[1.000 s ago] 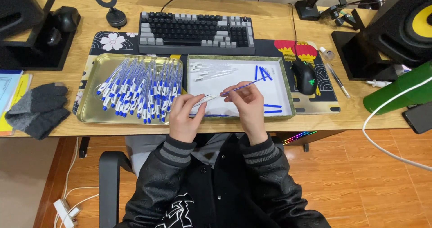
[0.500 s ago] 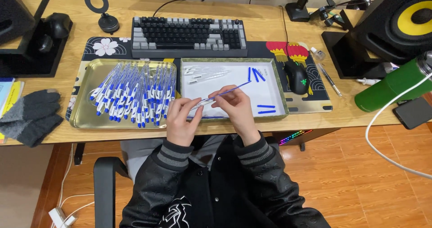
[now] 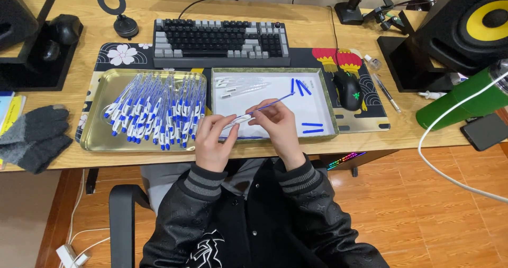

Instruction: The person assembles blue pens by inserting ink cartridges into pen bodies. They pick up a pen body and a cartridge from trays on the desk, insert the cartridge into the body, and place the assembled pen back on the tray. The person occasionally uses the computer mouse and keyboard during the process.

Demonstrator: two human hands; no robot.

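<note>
- Clear plastic pen barrel: pinched in my left hand, above the white tray's front edge.
- Thin blue ink refill: gripped by my right hand, its end meeting the barrel.

On the worktop, a tray of pens lies left of a second tray holding pen parts, with the keyboard behind both, mouse right, gloves far left.

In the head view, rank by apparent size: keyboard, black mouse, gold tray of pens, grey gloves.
1. Keyboard and gold tray: look alike in extent, unranked.
2. Grey gloves.
3. Black mouse.
</note>
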